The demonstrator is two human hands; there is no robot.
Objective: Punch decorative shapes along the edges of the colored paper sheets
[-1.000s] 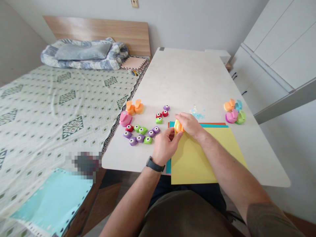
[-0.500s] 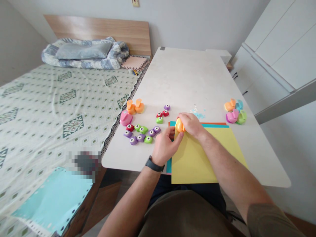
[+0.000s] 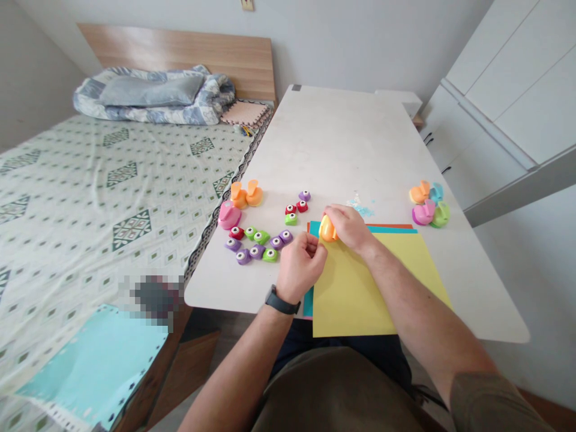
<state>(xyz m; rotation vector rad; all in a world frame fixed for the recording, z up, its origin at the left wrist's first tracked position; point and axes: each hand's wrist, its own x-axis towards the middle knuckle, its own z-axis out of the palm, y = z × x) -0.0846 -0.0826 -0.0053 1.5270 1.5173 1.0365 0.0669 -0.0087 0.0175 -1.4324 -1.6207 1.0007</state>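
Note:
My right hand [image 3: 348, 227] is closed round an orange-yellow craft punch [image 3: 327, 229] at the upper left corner of a yellow sheet of paper [image 3: 360, 288]. Just left of the punch, my left hand [image 3: 301, 264] has its fingers and thumb pinched together at the sheet's left edge, and the paper's edge appears to be between them. Beneath the yellow sheet lie a blue sheet [image 3: 308, 303] and an orange-red sheet [image 3: 391, 226], showing only at their edges. The yellow sheet's near edge hangs past the table's front edge.
Several small punches [image 3: 257, 251] in purple, green and red stand left of my hands. Beyond them are two orange punches [image 3: 253, 195] and a pink punch [image 3: 230, 215]. More punches [image 3: 423, 212] stand at the right. Paper bits [image 3: 361, 207] lie behind the sheets. A punched light-blue sheet [image 3: 96, 366] rests on the bed.
My left thumb and fingers have come away from the orange-yellow punch and drawn together at the paper's left edge. My right hand stays on the punch.

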